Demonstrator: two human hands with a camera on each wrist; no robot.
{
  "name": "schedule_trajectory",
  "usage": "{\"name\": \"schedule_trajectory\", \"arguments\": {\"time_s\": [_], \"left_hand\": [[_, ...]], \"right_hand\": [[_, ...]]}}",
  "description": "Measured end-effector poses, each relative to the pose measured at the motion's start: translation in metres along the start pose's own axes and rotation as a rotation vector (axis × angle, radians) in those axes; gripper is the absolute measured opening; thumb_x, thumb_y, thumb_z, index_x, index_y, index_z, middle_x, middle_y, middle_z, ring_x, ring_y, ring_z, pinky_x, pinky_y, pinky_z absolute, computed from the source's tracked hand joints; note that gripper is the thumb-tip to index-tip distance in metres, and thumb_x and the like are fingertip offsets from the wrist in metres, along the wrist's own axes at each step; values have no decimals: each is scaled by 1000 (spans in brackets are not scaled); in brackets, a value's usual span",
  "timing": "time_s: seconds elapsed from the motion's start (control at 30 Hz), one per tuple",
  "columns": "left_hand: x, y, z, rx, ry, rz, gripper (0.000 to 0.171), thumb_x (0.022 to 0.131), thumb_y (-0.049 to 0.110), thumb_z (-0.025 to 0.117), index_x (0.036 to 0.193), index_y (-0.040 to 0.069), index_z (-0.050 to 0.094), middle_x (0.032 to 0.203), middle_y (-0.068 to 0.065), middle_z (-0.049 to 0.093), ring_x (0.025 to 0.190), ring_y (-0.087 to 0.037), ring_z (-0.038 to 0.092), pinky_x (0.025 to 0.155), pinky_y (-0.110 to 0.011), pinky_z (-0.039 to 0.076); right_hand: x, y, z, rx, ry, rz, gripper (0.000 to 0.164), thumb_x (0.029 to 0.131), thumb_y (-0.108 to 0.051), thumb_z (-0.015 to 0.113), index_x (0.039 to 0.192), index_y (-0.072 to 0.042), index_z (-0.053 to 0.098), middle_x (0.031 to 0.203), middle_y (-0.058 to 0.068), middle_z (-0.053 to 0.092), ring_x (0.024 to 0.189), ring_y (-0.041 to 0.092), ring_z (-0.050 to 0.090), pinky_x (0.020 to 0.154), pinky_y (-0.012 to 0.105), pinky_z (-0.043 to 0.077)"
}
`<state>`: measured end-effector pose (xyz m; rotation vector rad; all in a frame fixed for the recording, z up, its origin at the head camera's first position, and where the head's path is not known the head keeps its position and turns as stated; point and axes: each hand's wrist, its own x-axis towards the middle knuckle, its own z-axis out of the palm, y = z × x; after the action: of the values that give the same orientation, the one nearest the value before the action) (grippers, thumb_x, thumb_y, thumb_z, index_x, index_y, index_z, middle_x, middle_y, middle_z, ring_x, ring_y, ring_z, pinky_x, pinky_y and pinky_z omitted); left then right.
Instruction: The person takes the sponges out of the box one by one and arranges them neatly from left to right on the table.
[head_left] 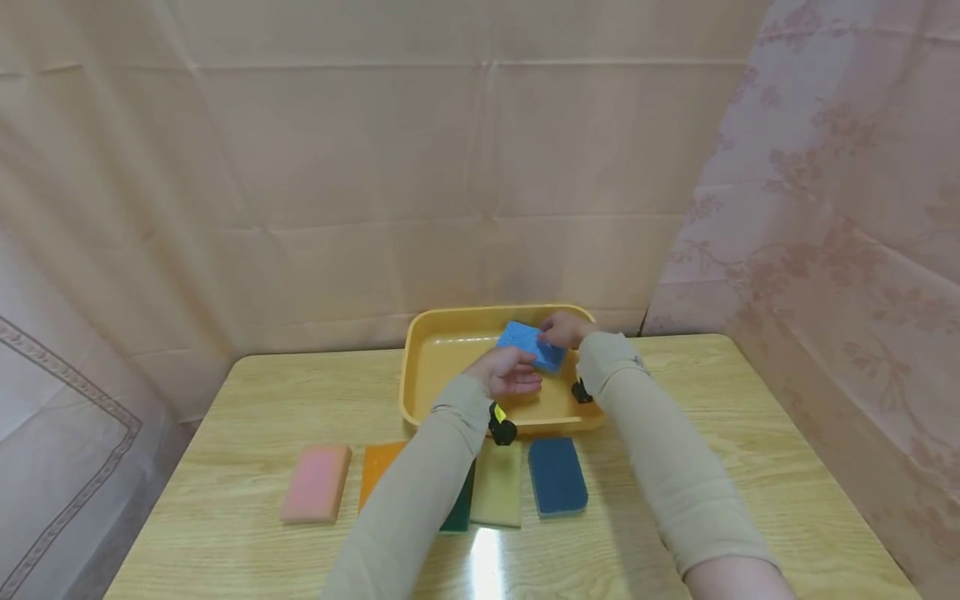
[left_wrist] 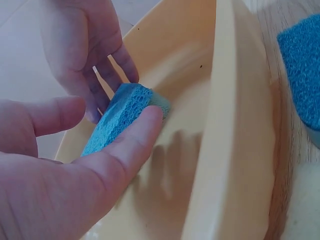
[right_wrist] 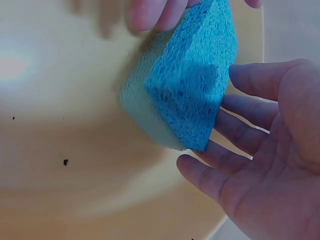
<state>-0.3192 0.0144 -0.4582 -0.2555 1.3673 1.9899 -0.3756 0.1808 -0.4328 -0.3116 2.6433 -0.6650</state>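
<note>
Only the blue sponge (head_left: pixel 517 336) was inside the yellow tray (head_left: pixel 450 371), pinched by the right hand (head_left: pixel 570 330); the left hand (head_left: pixel 508 372), fingers loose, was beside it. Five other sponges (head_left: pixel 315 483) lay outside on the worktop (head_left: pixel 315 392).

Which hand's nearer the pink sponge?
Left. The left hand is beyond the pink sponge, to its right; the right hand is farther right and farther back, at the bright-blue sponge.
</note>
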Motion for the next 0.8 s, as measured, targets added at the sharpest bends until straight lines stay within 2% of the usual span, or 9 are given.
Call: {"name": "schedule_trajectory", "arguments": {"time_s": [0.23, 0.43, 0.63, 0.8], "left_hand": [[0, 1, -3, 16, -2, 10, 53, 105, 1, 45, 154, -7, 25, 154, -33, 32, 141, -47, 36, 114, -50, 37], [-1, 1, -5, 13, 11, 8, 53, 105, 1, 46, 153, -8, 25, 153, -34, 34, 140, -46, 38, 114, -50, 36], [-1, 2, -7, 21, 27, 10, 52, 104, 1, 47, 152, -7, 28, 152, -34, 36, 138, -46, 42, 113, -50, 38], [-4, 2, -13, 77, 53, 18, 50, 104, 2, 49, 150, -7, 31, 149, -33, 41, 135, -44, 46, 110, -50, 41]], "right_hand": [[-4, 0, 0, 21, -43, 28, 51, 102, -19, 54, 140, 14, 48, 141, 29, 53, 123, 41, 56, 95, 51, 53], [-6, -3, 1, 87, -98, 82, 52, 104, -21, 52, 146, 10, 44, 148, 27, 47, 131, 41, 50, 101, 56, 49], [-7, -4, 0, 95, -116, 86, 53, 105, -22, 52, 146, 10, 44, 149, 28, 45, 132, 42, 49, 101, 56, 49], [-6, -5, 3, 130, -127, 100, 54, 104, -23, 53, 147, 8, 44, 151, 27, 44, 133, 41, 48, 99, 56, 50]]}}
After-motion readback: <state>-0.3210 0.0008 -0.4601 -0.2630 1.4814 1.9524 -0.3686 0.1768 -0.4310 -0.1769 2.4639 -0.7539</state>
